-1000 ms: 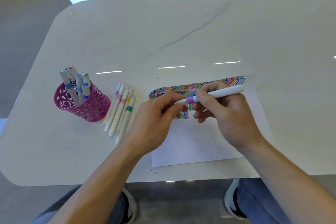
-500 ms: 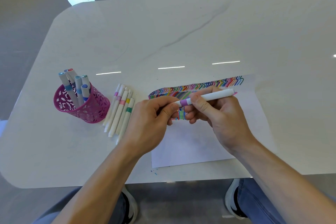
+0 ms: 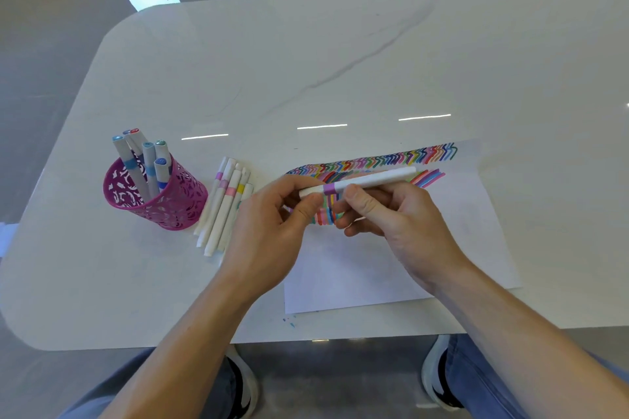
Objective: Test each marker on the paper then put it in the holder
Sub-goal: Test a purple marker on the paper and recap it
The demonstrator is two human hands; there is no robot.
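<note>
White table point(image 3: 374, 61) bearing scribbled paper point(image 3: 357, 275). Pink lattice holder point(image 3: 177, 207) standing left, loose markers point(image 3: 221, 211) lying beside it. Over paper, right hand point(image 3: 398, 218) gripping purple-banded marker point(image 3: 371, 178), left hand point(image 3: 269, 228) pinching its cap end.

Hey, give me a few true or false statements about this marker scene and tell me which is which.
1. The left hand and right hand both hold one marker. True.
2. The holder is empty. False: several grey markers stand in it.
3. The held marker has a purple band. True.
4. The paper is blank. False: coloured strokes run along its far edge.
</note>
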